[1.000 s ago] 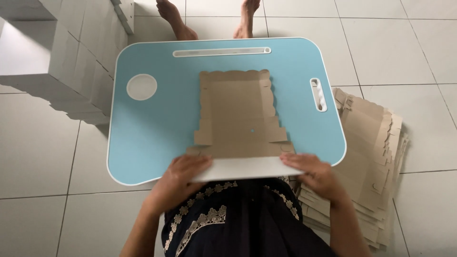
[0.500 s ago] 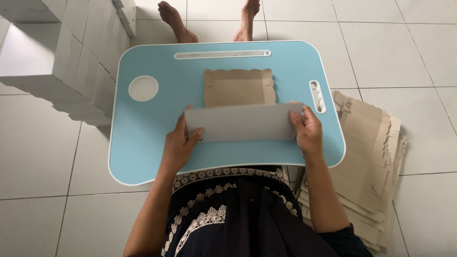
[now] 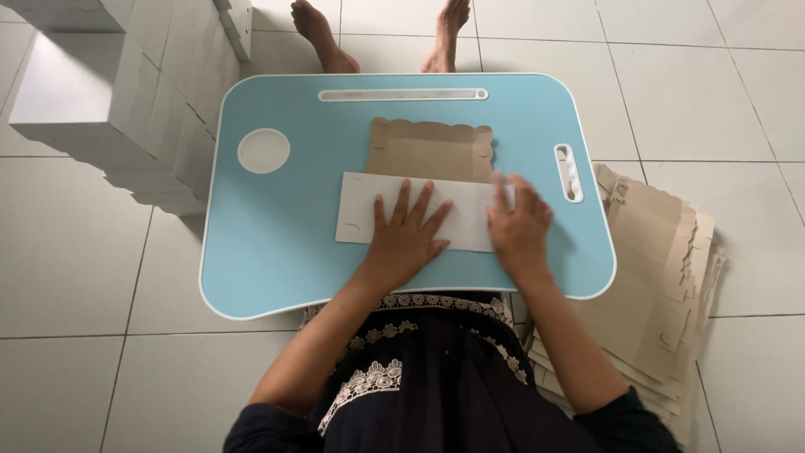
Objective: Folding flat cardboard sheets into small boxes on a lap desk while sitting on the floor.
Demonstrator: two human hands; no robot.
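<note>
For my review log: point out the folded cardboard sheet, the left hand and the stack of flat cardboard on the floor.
folded cardboard sheet point(image 3: 360, 210), head view, white flap's left part.
left hand point(image 3: 407, 239), head view, back of hand.
stack of flat cardboard point(image 3: 662, 268), head view, top sheet.

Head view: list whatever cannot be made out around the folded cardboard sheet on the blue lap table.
- Folded cardboard sheet: its middle lies under the left hand, its right end under the right hand.
- Right hand fingers: motion-blurred in the head view.
- Stack of flat cardboard on the floor: partly hidden by the lap table and the right arm.
- White boxes: cut off by the top edge.
</note>
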